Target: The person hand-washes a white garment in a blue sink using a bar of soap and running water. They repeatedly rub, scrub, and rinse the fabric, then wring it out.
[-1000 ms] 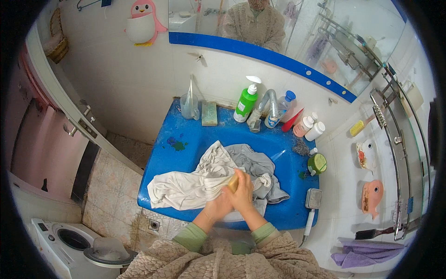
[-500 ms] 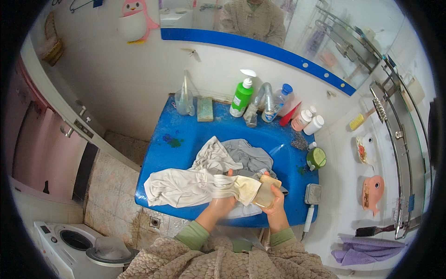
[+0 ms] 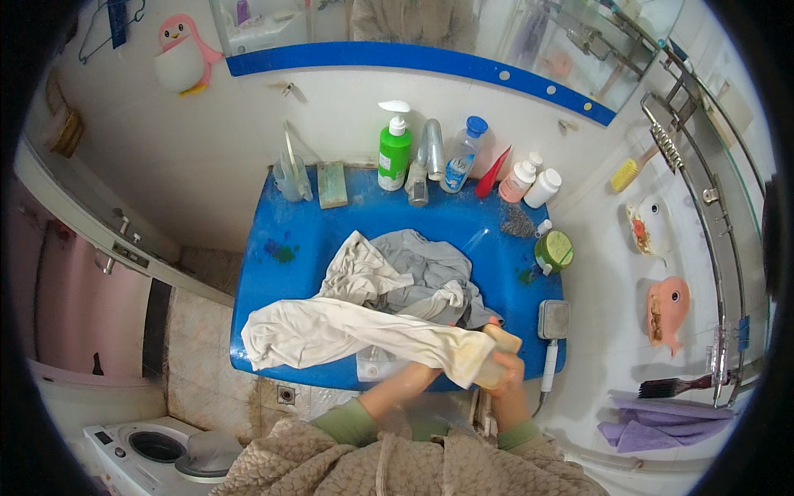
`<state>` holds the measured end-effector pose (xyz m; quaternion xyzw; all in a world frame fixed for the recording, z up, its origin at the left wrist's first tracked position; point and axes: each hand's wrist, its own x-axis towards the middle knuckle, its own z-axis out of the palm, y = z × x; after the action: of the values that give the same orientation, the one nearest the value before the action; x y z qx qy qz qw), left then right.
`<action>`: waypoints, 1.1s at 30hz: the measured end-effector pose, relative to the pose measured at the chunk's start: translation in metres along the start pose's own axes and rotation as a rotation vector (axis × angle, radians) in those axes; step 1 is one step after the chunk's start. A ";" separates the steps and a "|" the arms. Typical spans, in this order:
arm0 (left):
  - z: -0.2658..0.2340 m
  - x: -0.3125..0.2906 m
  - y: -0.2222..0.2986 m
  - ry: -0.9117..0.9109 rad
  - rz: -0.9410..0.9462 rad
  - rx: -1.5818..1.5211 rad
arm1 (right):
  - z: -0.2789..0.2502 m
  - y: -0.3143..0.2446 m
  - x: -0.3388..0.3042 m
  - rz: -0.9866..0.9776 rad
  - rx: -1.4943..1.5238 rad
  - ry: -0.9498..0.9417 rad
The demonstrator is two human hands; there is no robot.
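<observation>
A cream-white garment (image 3: 318,331) stretches across the front of the blue sink (image 3: 285,219), its right end stained yellowish. My left hand (image 3: 418,379) is closed on this garment from below, its fingers mostly hidden under the fabric. A pale yellow bar of soap (image 3: 491,372) is in my right hand (image 3: 513,372), whose fingers wrap round it at the stained end. The soap touches the cloth or lies right against it. Behind both hands, a grey garment (image 3: 430,264) lies bunched in the basin, with folds of white cloth beside it.
Along the back stand a green pump bottle (image 3: 394,157), a metal faucet (image 3: 430,153), a blue-capped bottle (image 3: 461,161) and white-capped bottles (image 3: 518,180). A green round tub (image 3: 554,250) and a shower head (image 3: 552,321) are at the right. A washing machine (image 3: 153,450) stands lower left.
My right hand and the soap have shifted slightly right and down, and the garment's stained end has moved with them. The cloth is stretched longer. My view has shifted too.
</observation>
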<state>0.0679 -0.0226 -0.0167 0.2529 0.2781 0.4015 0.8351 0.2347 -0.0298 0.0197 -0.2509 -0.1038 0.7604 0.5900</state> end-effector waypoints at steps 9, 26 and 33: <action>-0.020 -0.036 0.043 -0.199 0.027 1.120 | -0.037 -0.016 0.002 -0.275 -0.620 0.614; -0.160 -0.088 0.113 0.614 0.349 2.105 | 0.048 0.129 0.081 -0.182 -2.267 -0.304; -0.164 -0.109 0.125 0.509 0.459 1.893 | 0.015 0.131 0.115 -0.266 -1.153 0.072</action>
<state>-0.1646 -0.0097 -0.0247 0.7667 0.5974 0.2084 0.1090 0.0957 0.0442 -0.0572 -0.5414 -0.5108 0.4918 0.4518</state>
